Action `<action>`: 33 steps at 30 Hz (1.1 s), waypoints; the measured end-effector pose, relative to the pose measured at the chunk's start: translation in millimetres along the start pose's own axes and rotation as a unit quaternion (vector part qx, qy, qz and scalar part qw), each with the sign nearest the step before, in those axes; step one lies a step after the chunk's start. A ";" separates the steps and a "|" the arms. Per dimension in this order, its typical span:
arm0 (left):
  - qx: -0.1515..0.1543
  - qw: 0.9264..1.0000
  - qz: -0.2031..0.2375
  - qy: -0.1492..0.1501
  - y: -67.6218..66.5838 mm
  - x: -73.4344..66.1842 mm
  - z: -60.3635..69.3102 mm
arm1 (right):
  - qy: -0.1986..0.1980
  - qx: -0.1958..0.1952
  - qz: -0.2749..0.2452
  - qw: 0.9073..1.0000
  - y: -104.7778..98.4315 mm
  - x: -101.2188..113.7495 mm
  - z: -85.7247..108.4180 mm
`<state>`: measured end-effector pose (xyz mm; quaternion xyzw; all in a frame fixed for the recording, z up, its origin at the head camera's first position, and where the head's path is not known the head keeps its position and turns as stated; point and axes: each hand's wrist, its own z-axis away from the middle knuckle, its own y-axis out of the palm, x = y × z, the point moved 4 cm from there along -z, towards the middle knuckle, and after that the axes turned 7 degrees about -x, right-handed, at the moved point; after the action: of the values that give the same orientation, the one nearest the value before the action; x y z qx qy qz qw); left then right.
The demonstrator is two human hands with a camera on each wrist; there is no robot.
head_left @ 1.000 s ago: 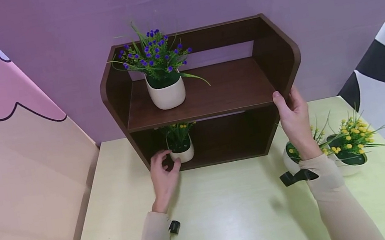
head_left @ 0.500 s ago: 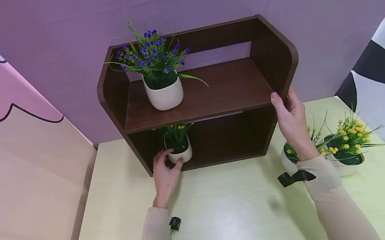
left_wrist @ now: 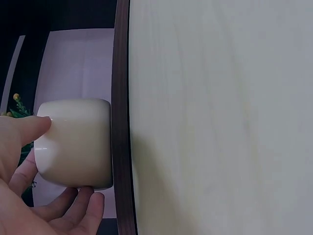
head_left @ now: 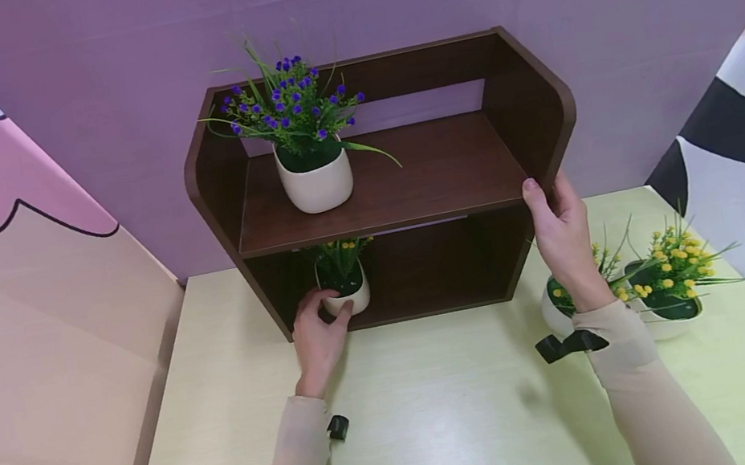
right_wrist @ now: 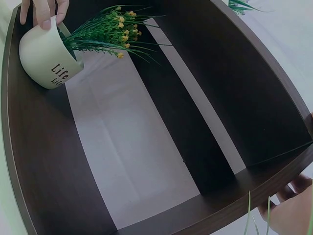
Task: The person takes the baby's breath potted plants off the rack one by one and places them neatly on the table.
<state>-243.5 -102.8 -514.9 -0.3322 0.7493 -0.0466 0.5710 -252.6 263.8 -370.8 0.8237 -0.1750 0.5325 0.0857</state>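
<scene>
From overhead, the head view faces forward and down, far enough back to frame the whole shelf (head_left: 435, 166) towards twelve o'clock and much of the counter (head_left: 440, 425). The left wrist view is close and turned sideways: white pot (left_wrist: 78, 142) between eight and nine, counter at three. The right wrist view, also rolled, looks across the lower compartment, pot at ten. All three share pot and left grip (head_left: 319, 342).
</scene>
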 end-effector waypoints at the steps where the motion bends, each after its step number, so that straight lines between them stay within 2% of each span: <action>1: 0.000 1.000 -0.003 0.000 -0.1 0.2 -0.1 | -0.001 -0.001 -0.002 1.000 -0.1 0.0 0.1; 7: -0.005 1.000 -0.006 0.012 -1.9 2.3 -1.4 | -0.001 0.003 0.010 1.000 0.3 -1.7 0.6; 13: -0.012 1.000 0.003 0.009 -6.0 -0.1 1.1 | 0.006 0.002 0.020 1.000 1.2 -2.9 1.4; 21: -0.002 1.000 -0.005 0.013 -7.0 -7.4 4.8 | 0.005 0.006 0.028 1.000 0.5 -4.6 1.4; 28: 0.012 0.999 -0.007 0.029 -6.7 -15.8 12.1 | 0.015 0.002 0.037 0.999 -1.6 -4.9 2.4; 33: 0.023 0.999 -0.012 0.026 -6.5 -18.7 17.0 | 0.006 0.001 0.032 0.999 -2.4 -3.5 2.7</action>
<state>-223.2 -92.4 -502.3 -0.3263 0.7583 -0.0795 0.5587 -250.7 265.8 -375.0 0.8146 -0.1999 0.5401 0.0692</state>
